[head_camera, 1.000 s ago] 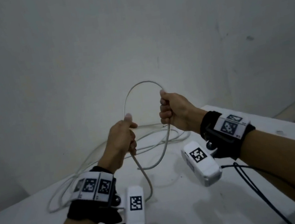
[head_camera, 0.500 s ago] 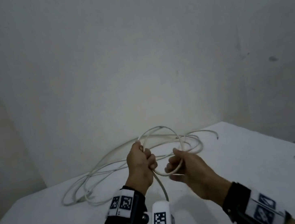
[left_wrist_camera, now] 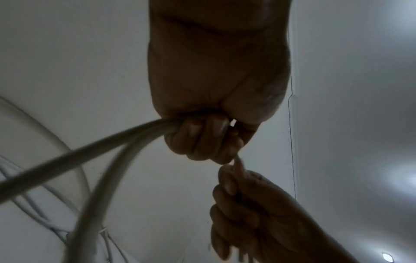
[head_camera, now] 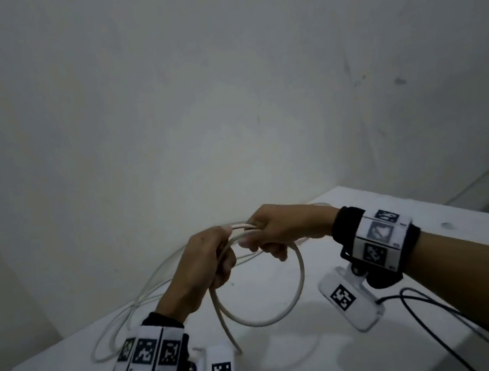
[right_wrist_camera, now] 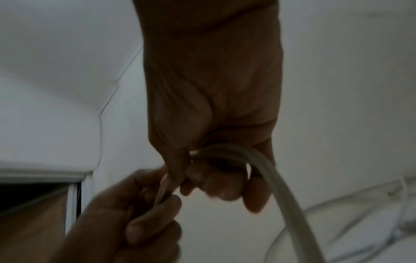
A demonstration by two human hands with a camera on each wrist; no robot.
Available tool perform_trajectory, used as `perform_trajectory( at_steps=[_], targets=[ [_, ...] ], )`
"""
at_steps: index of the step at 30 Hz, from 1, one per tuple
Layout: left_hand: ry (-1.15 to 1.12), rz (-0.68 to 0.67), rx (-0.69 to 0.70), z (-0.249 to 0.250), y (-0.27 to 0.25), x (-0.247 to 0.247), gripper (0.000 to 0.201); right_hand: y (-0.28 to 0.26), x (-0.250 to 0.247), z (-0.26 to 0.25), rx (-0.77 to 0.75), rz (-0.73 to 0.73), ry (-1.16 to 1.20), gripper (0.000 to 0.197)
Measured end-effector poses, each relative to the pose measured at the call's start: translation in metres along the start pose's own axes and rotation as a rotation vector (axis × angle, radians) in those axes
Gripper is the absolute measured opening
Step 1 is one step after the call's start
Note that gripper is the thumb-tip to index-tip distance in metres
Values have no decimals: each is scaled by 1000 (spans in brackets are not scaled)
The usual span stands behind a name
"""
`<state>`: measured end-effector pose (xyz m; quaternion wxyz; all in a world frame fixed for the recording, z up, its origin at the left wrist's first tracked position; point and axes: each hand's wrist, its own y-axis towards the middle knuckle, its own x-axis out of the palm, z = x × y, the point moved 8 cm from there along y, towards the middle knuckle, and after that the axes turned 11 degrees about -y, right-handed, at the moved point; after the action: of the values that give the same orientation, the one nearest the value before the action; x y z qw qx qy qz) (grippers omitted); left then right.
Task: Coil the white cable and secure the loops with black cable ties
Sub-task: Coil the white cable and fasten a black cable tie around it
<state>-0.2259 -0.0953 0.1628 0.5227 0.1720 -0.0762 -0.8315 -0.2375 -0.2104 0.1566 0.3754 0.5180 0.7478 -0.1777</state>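
A white table [head_camera: 370, 353] carries the loose length of one white cable [head_camera: 300, 275], whose near part hangs as a single loop above it, held between two hands. The left hand [head_camera: 204, 266] has its fingers curled tight round two strands. The right hand [head_camera: 278, 231], touching it, pinches the cable with curled fingers. Both wristbands [head_camera: 149, 353] show square black-and-white code patterns; no readable words.

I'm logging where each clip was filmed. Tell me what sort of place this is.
Probably a bare indoor room set up for recording, not a workshop. A plain white table stands against unadorned white walls, with only the white cable held by the left hand and right hand, its slack lying loose behind.
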Motion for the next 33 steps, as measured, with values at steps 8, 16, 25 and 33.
perform_trajectory(
  at_steps=[8, 16, 25, 33],
  targets=[
    [-297, 174, -60, -15, -8, -14, 29, -1, -6, 27, -102, 297, 637, 27],
    [-340, 138, -244, -48, -24, -16, 35, -3, 5, 42, -35, 444, 926, 26],
    [63, 65, -125, 3, -4, -23, 29, 1, 8, 13, -137, 369, 633, 30],
    [-226, 125, -175, -15, 4, -8, 32, 1, 7, 22, -82, 464, 542, 24]
  ],
)
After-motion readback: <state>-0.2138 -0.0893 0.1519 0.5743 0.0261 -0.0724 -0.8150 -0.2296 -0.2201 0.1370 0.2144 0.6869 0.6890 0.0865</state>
